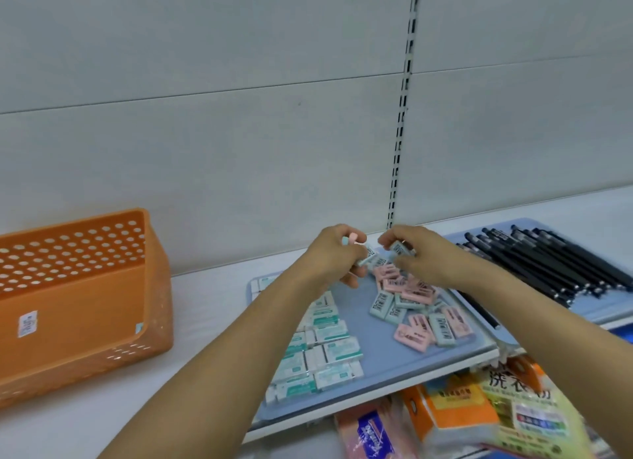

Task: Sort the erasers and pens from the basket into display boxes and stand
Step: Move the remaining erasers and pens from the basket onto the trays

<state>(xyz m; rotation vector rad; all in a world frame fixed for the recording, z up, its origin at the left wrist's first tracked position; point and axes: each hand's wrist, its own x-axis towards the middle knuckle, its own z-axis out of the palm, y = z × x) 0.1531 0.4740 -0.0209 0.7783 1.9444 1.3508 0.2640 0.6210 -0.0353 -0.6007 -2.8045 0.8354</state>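
Note:
My left hand (334,253) is closed around several small erasers, pink and pale green ones showing at its top. My right hand (416,256) pinches one pale green eraser (399,248) just beside it. Both hover over the far edge of a blue tray (370,325). On the tray's left side, white-and-green erasers (322,352) lie in rows. A loose pile of pink and pale green erasers (416,304) lies on its right side. Black pens (544,263) lie side by side on a second blue tray (589,308) to the right. The orange perforated basket (78,301) stands at the left.
Everything sits on a white shelf (205,308) with a grey back panel and a slotted upright (400,122). Below the shelf's front edge lie bagged goods, among them an orange-and-yellow packet (486,403). One black pen (479,309) lies between the two trays.

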